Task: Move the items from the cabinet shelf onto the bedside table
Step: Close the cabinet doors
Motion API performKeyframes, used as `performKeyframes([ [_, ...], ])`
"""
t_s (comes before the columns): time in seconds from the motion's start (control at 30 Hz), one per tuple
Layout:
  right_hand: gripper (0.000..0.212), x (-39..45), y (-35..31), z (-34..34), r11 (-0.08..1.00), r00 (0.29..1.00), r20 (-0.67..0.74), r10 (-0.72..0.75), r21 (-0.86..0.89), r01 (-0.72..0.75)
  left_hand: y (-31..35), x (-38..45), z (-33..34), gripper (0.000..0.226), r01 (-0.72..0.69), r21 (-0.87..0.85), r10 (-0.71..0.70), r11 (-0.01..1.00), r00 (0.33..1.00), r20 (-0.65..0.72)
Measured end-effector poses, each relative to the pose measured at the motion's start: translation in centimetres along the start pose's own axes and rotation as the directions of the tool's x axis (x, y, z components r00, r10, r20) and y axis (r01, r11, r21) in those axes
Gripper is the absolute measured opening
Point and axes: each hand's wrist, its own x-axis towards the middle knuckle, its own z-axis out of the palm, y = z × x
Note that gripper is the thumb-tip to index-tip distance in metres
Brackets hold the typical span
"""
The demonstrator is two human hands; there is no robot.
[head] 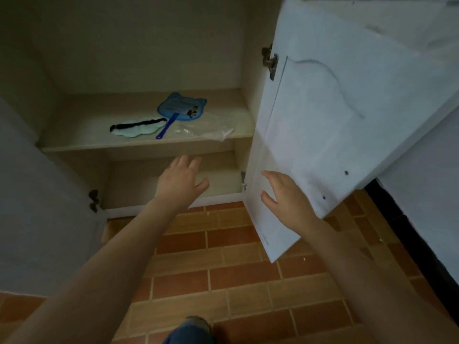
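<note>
**Open cabinet with two hands extended toward the shelves**

A white cabinet stands with both doors swung outward. The right white panelled door [335, 135] hangs open on metal hinges [270, 62], and its lower corner projects over the orange-brown tiled floor [238, 276]. The left white door [37, 207] is cut off by the frame edge. Between the two doors the opening is wide and unobstructed.

On the upper beige shelf [87, 142] lie three items. A blue cat-shaped plastic hand fan [182, 108] rests near the middle, its handle pointing toward the front edge. Just to its left lies a pale mint sleep mask with a black strap [137, 127], its right end close to the fan handle; whether the two touch cannot be told. A crumpled sheet of clear plastic film [206, 131] lies to the right of the fan and overhangs the shelf's front edge. The shelf is otherwise bare.

The left hand [180, 180] reaches forward in front of the lower compartment, below the shelf edge, fingers spread and holding nothing. The right hand [285, 194] is level with the inner face of the right door, fingers loosely extended and empty; contact with the door cannot be confirmed.

The cabinet interior is dim and fine detail on the fan's print is unreadable. A dark shoe tip and blue trouser leg [188, 331] are cropped at the bottom edge.
</note>
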Motion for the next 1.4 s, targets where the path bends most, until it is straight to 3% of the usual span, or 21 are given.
performKeyframes([
  [0.27,0.048,-1.4,6.8,14.0,0.997,0.995,-0.07,-0.067,-0.027,0.065,-0.9,-0.3,15.7,0.055,0.047,0.018,-0.047,0.999,0.998,-0.037],
  [0.5,0.048,-4.8,10.3,19.2,0.996,0.99,-0.119,-0.075,0.035,0.079,0.3,-1.5,21.4,0.057,0.052,-0.03,-0.055,0.998,0.993,-0.107],
  [0.8,0.041,-10.8,14.8,16.6,0.985,0.959,-0.283,0.038,0.174,0.012,7.9,0.3,20.3,0.06,-0.102,-0.197,0.058,0.975,0.975,-0.215],
  [1.0,0.032,-12.1,17.9,15.0,0.971,0.868,-0.452,0.205,0.208,-0.121,13.6,2.3,18.7,0.069,-0.299,-0.24,0.223,0.924,0.928,-0.299],
  [1.13,0.058,-11.2,18.6,14.3,0.945,0.877,-0.391,0.28,0.273,-0.18,16.3,2.8,17.5,0.074,-0.421,-0.22,0.338,0.88,0.88,-0.334],
  [1.4,0.061,-11.1,18.6,13.9,0.944,0.932,-0.283,0.228,0.299,-0.14,18.2,3.5,16.6,0.072,-0.489,-0.136,0.438,0.862,0.852,-0.287],
])
